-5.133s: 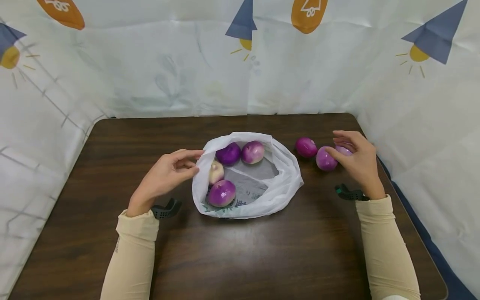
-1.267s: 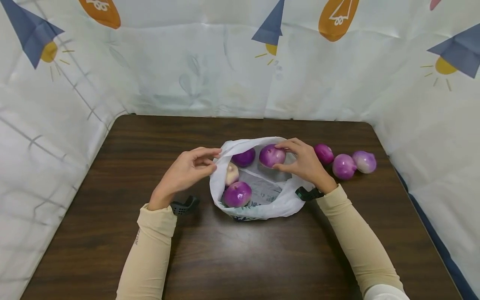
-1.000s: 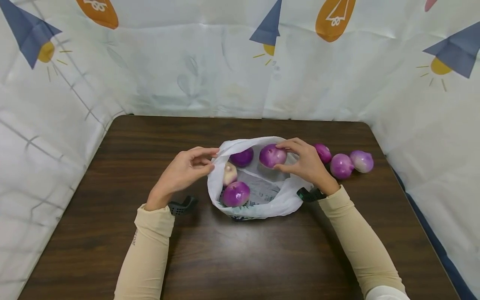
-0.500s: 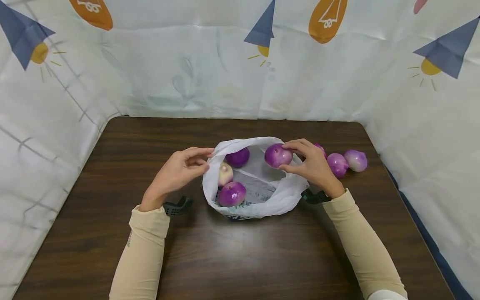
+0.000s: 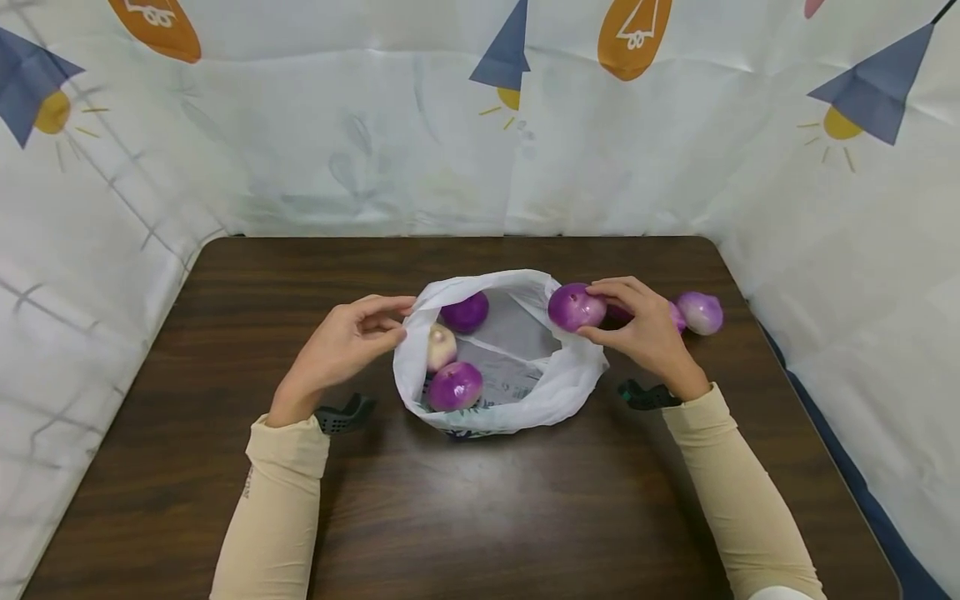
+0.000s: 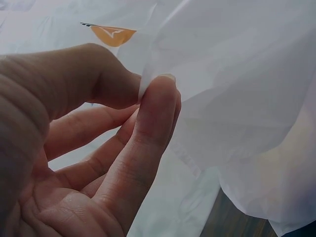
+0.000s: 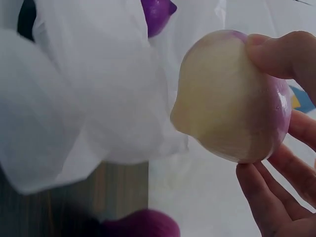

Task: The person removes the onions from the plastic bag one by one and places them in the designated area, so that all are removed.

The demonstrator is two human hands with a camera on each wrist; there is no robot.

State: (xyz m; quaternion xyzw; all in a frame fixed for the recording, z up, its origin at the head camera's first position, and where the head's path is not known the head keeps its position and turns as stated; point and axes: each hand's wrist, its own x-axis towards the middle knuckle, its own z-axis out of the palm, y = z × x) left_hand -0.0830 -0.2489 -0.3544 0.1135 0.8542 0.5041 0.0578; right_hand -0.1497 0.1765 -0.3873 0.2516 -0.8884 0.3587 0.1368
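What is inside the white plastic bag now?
Three onions lie inside the white plastic bag: a dark purple one, a pale one and a purple one. The bag's near wall hides its lowest part.

A makeshift recording booth. Printed white sheets (image 5: 315,150) with paper-plane and bulb motifs curtain a dark wooden table (image 5: 480,500).

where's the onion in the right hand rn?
In the head view the onion is pinched in the right hand, lifted at the right rim of the white bag, just left of the loose onions on the table.
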